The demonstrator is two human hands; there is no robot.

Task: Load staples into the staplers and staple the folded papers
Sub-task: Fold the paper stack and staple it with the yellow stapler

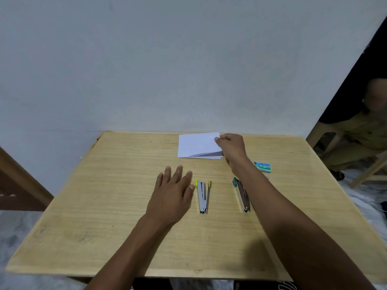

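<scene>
Here the small stack of folded white papers (199, 145) lies at the wooden table's (104, 206) far edge, its right corner pinched by the right hand (231, 146). Best lift only one sheet. The left hand (172, 194), fingers spread, rests beside the yellow-tipped metal stapler (203, 195).

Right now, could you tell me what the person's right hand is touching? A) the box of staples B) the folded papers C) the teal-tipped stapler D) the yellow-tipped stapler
B: the right hand pinches the right edge of the folded papers at the far side of the table, while both staplers and the box of staples lie untouched.
</scene>
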